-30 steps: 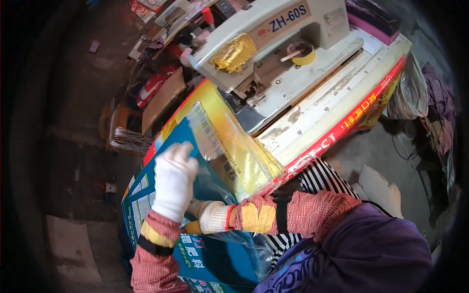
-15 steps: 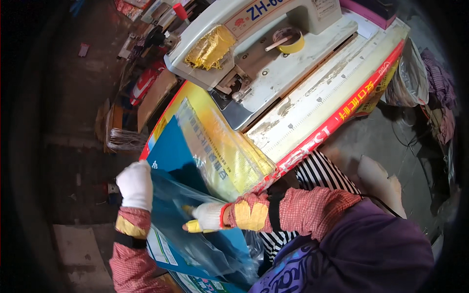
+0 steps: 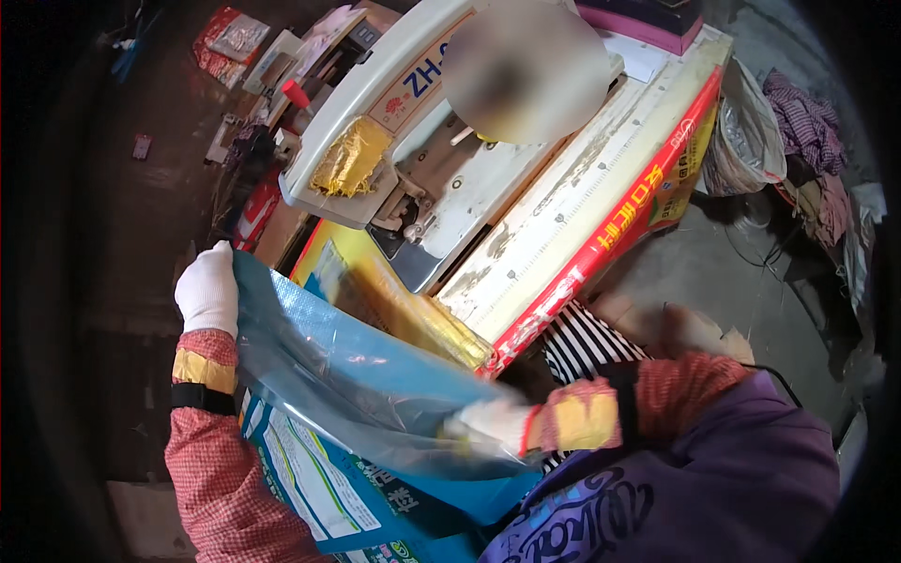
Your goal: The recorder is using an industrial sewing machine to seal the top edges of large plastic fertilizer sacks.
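The head view is being filled at its centre by a large blue woven sack (image 3: 366,375), which is being held stretched between two gloved hands. The left hand (image 3: 208,289), at about nine o'clock, is being kept closed around the sack's upper corner, the edge being pinched in a white glove. The right hand (image 3: 488,422), at about five o'clock from centre, is being pressed against the sack's lower edge and is blurred; a grip seems to be made there, but the fingers cannot be told apart. A clear glossy liner appears to be lying over the blue face, though where it ends cannot be told.

The sack is being held just in front of the person's lap, its far edge lying against a stack of yellow and blue sacks (image 3: 404,310) at about twelve o'clock from the hands. Beyond that, the white sewing machine (image 3: 413,159) is standing on its worn table (image 3: 563,216), with a red strip (image 3: 610,235) running along the table's near edge.

As a judgement, the work is being taken as early: the sack is being spread and squared, and nothing is yet being fed under the machine head. Aligning and stitching are seemingly being left to do.
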A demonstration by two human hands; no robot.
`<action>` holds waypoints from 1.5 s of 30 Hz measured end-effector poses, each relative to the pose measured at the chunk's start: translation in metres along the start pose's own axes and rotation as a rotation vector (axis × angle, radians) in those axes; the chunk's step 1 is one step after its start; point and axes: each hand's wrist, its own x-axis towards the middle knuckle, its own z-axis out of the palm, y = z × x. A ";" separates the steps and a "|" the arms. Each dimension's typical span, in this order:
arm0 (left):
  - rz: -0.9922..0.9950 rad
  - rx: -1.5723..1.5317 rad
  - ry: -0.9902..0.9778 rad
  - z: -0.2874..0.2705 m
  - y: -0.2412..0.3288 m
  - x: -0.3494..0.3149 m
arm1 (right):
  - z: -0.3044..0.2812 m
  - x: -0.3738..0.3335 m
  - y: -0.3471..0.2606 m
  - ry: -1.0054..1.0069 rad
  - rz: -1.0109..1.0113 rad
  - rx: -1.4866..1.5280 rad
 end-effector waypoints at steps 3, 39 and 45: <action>0.043 0.005 0.010 -0.005 0.017 0.003 | -0.049 -0.008 0.013 0.679 -0.230 0.288; 0.432 -0.549 0.528 0.156 0.179 0.022 | -0.076 -0.088 0.077 0.149 0.518 1.014; 0.414 -0.786 0.556 0.165 0.182 0.038 | -0.104 -0.075 0.026 0.475 0.505 1.437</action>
